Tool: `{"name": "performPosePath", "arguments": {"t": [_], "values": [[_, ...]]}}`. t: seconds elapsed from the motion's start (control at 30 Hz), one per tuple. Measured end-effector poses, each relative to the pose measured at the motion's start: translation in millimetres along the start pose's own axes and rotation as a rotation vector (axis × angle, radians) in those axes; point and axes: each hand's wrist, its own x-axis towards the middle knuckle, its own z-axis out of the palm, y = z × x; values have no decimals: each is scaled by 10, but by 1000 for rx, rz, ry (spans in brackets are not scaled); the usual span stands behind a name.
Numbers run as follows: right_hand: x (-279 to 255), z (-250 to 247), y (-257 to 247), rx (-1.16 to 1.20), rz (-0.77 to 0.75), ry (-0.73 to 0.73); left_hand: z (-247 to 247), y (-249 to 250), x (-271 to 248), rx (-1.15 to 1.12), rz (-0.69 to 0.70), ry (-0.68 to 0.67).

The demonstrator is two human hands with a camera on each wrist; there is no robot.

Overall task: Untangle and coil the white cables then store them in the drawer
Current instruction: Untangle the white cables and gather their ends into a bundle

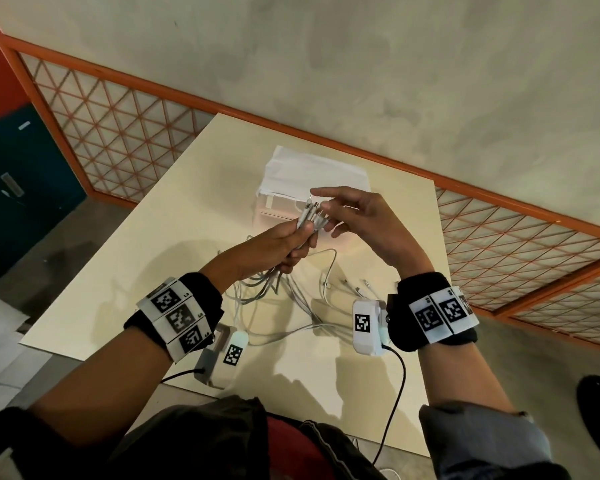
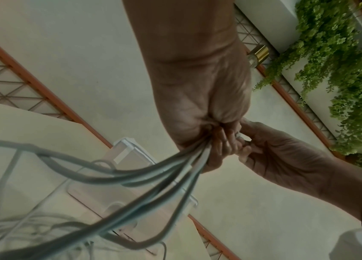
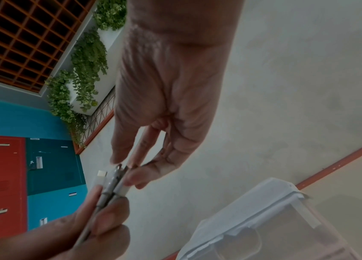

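Several white cables lie tangled on the cream table and rise in a bundle into my left hand, which grips them in a fist above the table. Their plug ends stick up past the fist. My right hand is at those ends, its thumb and fingertips pinching one white plug and its index finger stretched over the tips. In the left wrist view the cable bundle hangs from the fist. A white translucent drawer box stands just behind both hands.
A few loose plug ends lie on the table under my right wrist. An orange-framed lattice panel and a plain wall run behind the table. Blue and red lockers stand to the left. Bare floor shows on the right.
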Motion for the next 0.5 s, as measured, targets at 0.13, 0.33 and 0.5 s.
{"name": "performPosePath", "arguments": {"t": [0.13, 0.33, 0.5], "values": [[8, -3, 7, -22, -43, 3, -13, 2, 1, 14, 0, -42], [33, -41, 39, -10, -46, 29, 9, 23, 19, -2, -18, -29], [42, -19, 19, -56, -50, 50, 11, 11, 54, 22, -31, -19]]}}
